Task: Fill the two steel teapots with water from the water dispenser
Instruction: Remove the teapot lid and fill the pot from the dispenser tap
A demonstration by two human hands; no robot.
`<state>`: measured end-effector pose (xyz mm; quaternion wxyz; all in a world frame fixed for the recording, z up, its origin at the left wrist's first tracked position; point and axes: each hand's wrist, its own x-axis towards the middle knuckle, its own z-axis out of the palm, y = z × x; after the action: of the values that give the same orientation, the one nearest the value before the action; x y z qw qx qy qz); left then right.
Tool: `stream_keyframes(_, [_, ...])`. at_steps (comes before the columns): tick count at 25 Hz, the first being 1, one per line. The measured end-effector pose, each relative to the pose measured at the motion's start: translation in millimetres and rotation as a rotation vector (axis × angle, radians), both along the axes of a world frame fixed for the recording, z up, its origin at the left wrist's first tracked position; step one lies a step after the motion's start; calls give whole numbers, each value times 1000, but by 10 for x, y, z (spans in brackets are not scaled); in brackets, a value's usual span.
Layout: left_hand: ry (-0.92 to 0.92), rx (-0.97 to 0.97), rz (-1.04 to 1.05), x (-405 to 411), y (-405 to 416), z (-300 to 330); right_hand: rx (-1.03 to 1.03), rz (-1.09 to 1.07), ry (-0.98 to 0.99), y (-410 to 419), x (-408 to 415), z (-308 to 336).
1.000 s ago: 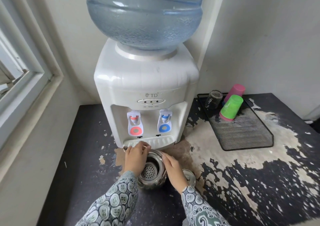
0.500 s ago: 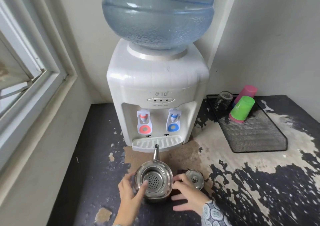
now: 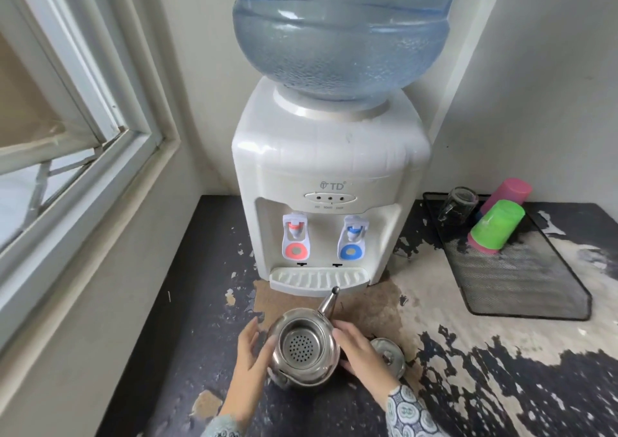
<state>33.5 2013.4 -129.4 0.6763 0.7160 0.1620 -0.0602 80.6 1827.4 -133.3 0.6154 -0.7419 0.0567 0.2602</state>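
Observation:
A steel teapot (image 3: pixel 302 349) stands open on the counter in front of the white water dispenser (image 3: pixel 329 182), its strainer showing inside and its spout pointing at the drip tray (image 3: pixel 317 277). My left hand (image 3: pixel 249 364) cups its left side and my right hand (image 3: pixel 359 353) cups its right side. The teapot's lid (image 3: pixel 388 353) lies on the counter just right of my right hand. The dispenser has a red tap (image 3: pixel 294 236) and a blue tap (image 3: pixel 351 237), with a large water bottle (image 3: pixel 341 25) on top. Only one teapot is in view.
A black mesh tray (image 3: pixel 521 286) at the right holds a glass (image 3: pixel 458 204), a pink cup (image 3: pixel 506 192) and a green cup (image 3: pixel 496 229). The dark counter (image 3: pixel 501 369) is peeling. A window frame (image 3: pixel 87 155) and wall close off the left side.
The teapot has moved back from under the dispenser toward me, with its spout now clear of the drip tray. Both hands stayed on its sides.

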Motion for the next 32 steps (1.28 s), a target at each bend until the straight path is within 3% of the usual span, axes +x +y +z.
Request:
stream_keyframes(5, [-21,-34,-6,-230,-298,13,-126,-94,-176,28,-131,45])
stream_keyframes(10, [-96,73,-252,76,-464,206,-116,-299,-318,-283,-76,318])
stream_keyframes(14, [-112,274,-221,410,-695,223,-138,-243,-448,-475,120,539])
stream_keyframes(21, [-131,270,-247,797,-641,131,-245,-117,-387,-584,408,480])
stream_keyframes(25, [-167,334,-302,968,-627,155,-365,-324,-606,-543,526,618])
stream_keyframes(27, [-195,344,-339,1069,-621,160,-444,-312,-683,-471,643,682])
stream_keyframes(32, [-170,181,-301,1176,-522,146,-630,-121,-491,-252,896,707])
